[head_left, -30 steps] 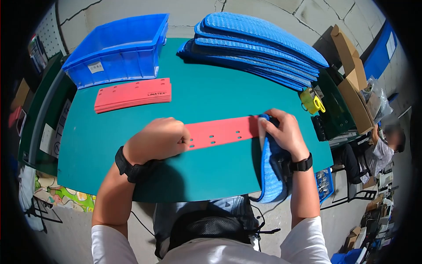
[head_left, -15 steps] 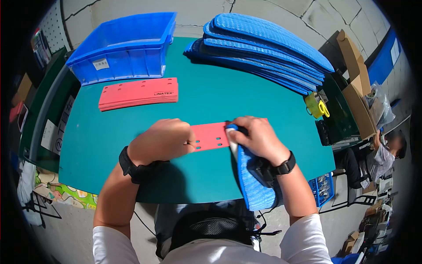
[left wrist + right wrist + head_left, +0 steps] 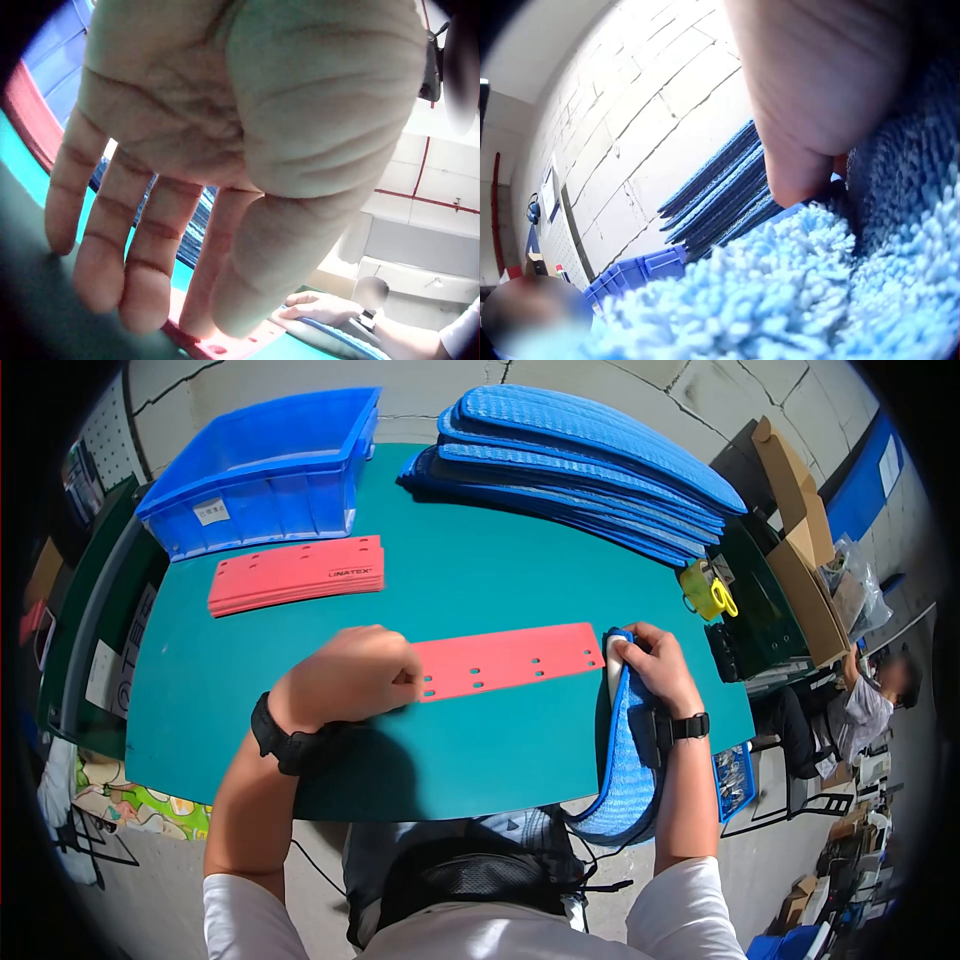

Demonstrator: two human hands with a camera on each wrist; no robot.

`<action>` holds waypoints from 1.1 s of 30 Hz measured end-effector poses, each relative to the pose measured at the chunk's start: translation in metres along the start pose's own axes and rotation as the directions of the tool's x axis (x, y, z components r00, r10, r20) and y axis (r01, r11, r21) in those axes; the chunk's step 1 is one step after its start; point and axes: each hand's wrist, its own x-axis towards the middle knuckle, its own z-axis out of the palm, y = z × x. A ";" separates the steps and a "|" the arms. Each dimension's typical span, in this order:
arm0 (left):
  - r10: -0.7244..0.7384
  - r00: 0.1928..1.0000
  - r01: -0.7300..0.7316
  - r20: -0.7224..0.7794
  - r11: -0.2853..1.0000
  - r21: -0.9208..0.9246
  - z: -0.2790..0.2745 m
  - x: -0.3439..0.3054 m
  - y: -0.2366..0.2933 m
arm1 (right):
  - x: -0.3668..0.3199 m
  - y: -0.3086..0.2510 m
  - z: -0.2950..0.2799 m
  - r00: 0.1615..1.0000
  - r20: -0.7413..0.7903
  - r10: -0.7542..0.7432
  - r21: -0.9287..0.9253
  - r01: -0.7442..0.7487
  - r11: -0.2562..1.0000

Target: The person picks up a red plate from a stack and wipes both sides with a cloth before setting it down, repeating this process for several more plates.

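Two bare hands work at a green table (image 3: 500, 760), and from where I stand a red strip (image 3: 505, 655) lies flat between them, four pairs of small slots running along it. The left hand (image 3: 350, 675) sits on the strip's left end, its thumb and forefinger drawn together with their tips on the rubbery-looking piece, holding it; the other three fingers reach downward beside them. The right hand (image 3: 655, 665) is closed around the top of a blue pad (image 3: 625, 760), thumb against the pale backing, and the pad droops from that grip over the table's near edge. Its held end is just beside the strip's right end; whether they touch, I cannot tell. Beyond the left hand lies a stack of red strips (image 3: 290, 575), the top one lettered LINATEX, with a blue bin (image 3: 260, 520) farther out behind it. Ahead of the right hand, well apart from it, rises a stack of blue pads (image 3: 580, 460). Out past that hand's right side are an unfolded cardboard box (image 3: 810, 595) and, farther off, a seated person (image 3: 870, 710).
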 end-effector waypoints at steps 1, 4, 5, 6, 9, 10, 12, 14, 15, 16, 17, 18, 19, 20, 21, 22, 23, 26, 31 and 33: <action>0.016 1.000 -0.016 -0.009 1.000 0.000 -0.001 0.000 0.001 | 0.000 -0.001 0.001 1.000 -0.002 0.006 -0.002 -0.006 1.000; 0.067 0.997 -0.067 -0.045 0.998 0.011 -0.002 -0.001 0.002 | 0.000 -0.002 0.002 1.000 -0.004 -0.007 0.025 0.007 1.000; 0.102 0.992 -0.101 -0.073 0.995 0.022 -0.002 -0.002 0.002 | 0.000 -0.001 0.002 1.000 0.003 -0.008 0.013 0.008 1.000; 0.103 0.992 -0.101 -0.071 0.995 0.023 -0.002 -0.002 0.001 | 0.000 0.000 0.002 1.000 0.002 -0.007 0.015 0.007 1.000; 0.131 0.984 -0.119 -0.123 0.988 0.096 0.001 -0.002 0.000 | 0.000 0.004 0.003 1.000 0.001 -0.016 0.080 0.016 0.997; 0.139 0.978 -0.122 -0.153 0.986 0.114 0.002 -0.002 -0.001 | 0.000 0.003 0.003 1.000 0.005 -0.016 0.090 0.015 0.996; 0.140 0.973 -0.116 -0.184 0.984 0.134 0.004 -0.002 -0.002 | 0.001 0.004 0.005 1.000 0.016 -0.019 0.104 0.017 0.994; 0.067 0.989 -0.050 -0.129 0.990 0.130 0.006 -0.001 0.002 | 0.001 0.007 0.006 1.000 0.011 -0.026 0.154 0.024 0.988; 0.062 0.990 -0.046 -0.129 0.990 0.131 0.006 0.001 0.004 | 0.000 0.005 0.006 1.000 0.013 -0.019 0.160 0.017 0.987; 0.028 0.995 -0.014 -0.091 0.989 0.147 0.006 0.004 0.006 | 0.001 0.005 0.006 1.000 0.015 -0.019 0.161 0.017 0.987; -0.006 0.999 0.015 -0.054 0.986 0.164 0.006 0.006 0.008 | 0.001 0.006 0.006 1.000 0.013 -0.017 0.150 0.015 0.989; -0.007 0.998 0.016 -0.055 0.986 0.163 0.006 0.007 0.007 | 0.001 0.006 0.005 1.000 0.010 -0.015 0.139 0.013 0.990; -0.009 0.999 0.018 -0.050 0.986 0.165 0.007 0.008 0.007 | 0.002 0.008 0.005 1.000 0.007 -0.016 0.141 0.015 0.990; -0.013 0.999 0.020 -0.045 0.986 0.168 0.007 0.009 0.006 | 0.002 0.009 0.005 1.000 0.008 -0.017 0.141 0.016 0.990; -0.013 0.999 0.021 -0.046 0.985 0.169 0.008 0.010 0.007 | 0.002 0.010 0.005 1.000 0.012 -0.025 0.143 0.023 0.989; -0.014 0.997 0.023 -0.071 0.990 0.137 0.008 0.011 0.008 | 0.002 0.010 0.005 0.999 0.016 -0.033 0.146 0.031 0.989; -0.014 0.995 0.024 -0.095 0.994 0.105 0.008 0.011 0.008 | 0.002 0.009 0.005 0.999 0.014 -0.034 0.149 0.032 0.988; 0.099 0.971 -0.075 -0.219 0.991 0.114 0.013 0.015 0.006 | 0.000 0.006 0.005 0.999 0.005 -0.041 0.159 0.040 0.986; 0.219 0.923 -0.206 -0.317 0.976 0.076 0.006 0.014 0.017 | 0.000 0.009 0.005 0.999 0.003 -0.045 0.122 0.044 0.992; 0.276 0.891 -0.238 -0.360 0.960 0.148 0.004 0.012 0.011 | 0.000 0.010 0.005 0.999 -0.008 -0.042 0.122 0.043 0.992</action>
